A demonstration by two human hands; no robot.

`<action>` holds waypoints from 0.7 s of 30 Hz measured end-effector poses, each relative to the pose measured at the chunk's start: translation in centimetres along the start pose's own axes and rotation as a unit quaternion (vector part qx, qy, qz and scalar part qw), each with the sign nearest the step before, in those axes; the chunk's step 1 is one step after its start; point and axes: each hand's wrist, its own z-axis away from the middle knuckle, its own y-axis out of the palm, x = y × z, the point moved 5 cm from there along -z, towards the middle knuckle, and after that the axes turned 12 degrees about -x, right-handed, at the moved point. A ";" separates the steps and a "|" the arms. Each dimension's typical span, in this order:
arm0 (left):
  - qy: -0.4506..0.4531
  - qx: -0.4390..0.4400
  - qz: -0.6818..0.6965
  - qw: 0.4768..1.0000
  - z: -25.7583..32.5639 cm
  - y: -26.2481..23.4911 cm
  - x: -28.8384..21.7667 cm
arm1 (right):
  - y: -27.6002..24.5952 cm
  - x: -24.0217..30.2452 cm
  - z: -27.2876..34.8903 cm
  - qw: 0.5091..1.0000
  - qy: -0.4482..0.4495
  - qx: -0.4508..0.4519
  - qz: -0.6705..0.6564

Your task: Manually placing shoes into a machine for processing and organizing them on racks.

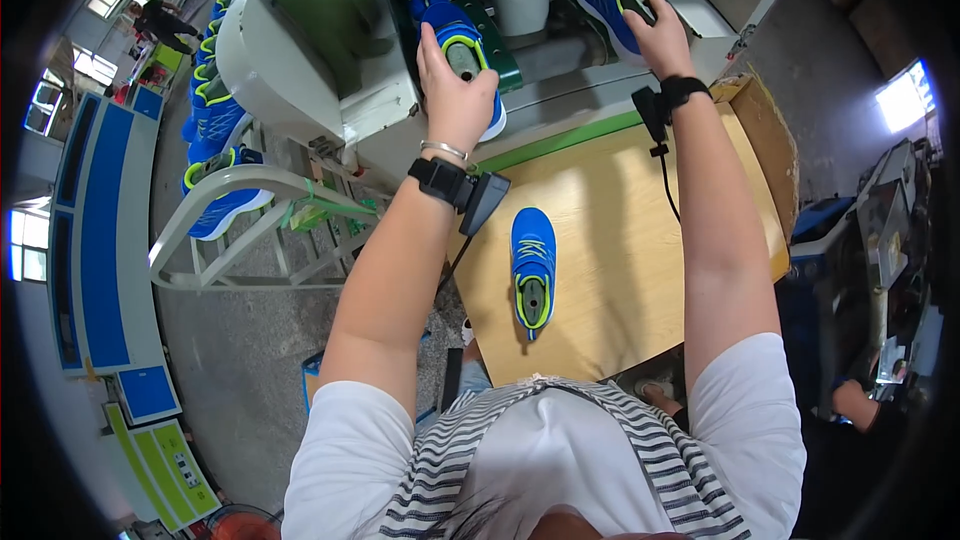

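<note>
Both my arms reach forward into the grey machine. My left hand (456, 103) grips the heel end of a blue shoe (446, 16) with a lime-green collar and a dark green last inside. Its thumb and fingers lie on either side of the collar. My right hand (661, 37) grasps a similar blue shoe (597, 2) by its collar, further right in the machine. A third blue shoe (534, 245) stands alone on the wooden board before me, toe pointing away, a last in it too. The undersides of both held shoes are mostly hidden.
More blue shoes sit in the machine (290, 90), one beyond my left hand. A rack (270, 180) of blue shoes stands at the left. Cardboard (765, 155) edges the wooden board (630, 280) at right. Another person (160, 22) is at the far left; another hand (855, 404) shows at right.
</note>
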 end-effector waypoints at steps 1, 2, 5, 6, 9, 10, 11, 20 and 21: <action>0.007 0.002 0.006 1.000 -0.5 0.0 0.0 | 0.8 -0.1 -0.6 1.000 0.011 0.025 0.011; 0.012 0.006 0.011 1.000 -0.6 -0.2 -0.1 | 1.1 0.1 -0.6 0.999 0.016 0.031 -0.017; -0.026 0.026 0.007 0.999 -1.5 -1.3 0.9 | -1.4 5.1 3.7 0.977 -0.118 -0.160 0.079; -0.067 0.028 0.073 0.995 -1.1 -2.2 1.3 | -2.4 7.4 6.6 0.983 -0.108 -0.146 -0.006; 0.003 0.022 0.159 0.987 3.7 -4.8 -1.4 | -5.3 9.4 19.8 0.992 -0.002 0.036 -0.119; 0.008 0.042 0.162 0.986 6.2 -5.4 -1.4 | -6.4 9.7 24.7 0.982 0.043 0.108 -0.152; 0.013 0.061 0.163 0.985 9.0 -6.2 -0.6 | -7.4 10.2 29.0 0.974 0.016 0.198 -0.112; -0.190 0.388 0.022 0.902 32.3 -7.6 7.4 | -12.1 8.5 39.8 0.871 0.142 0.463 -0.081; -0.223 0.386 0.023 0.895 31.9 -7.1 7.3 | -12.2 8.1 38.4 0.922 0.051 0.373 -0.089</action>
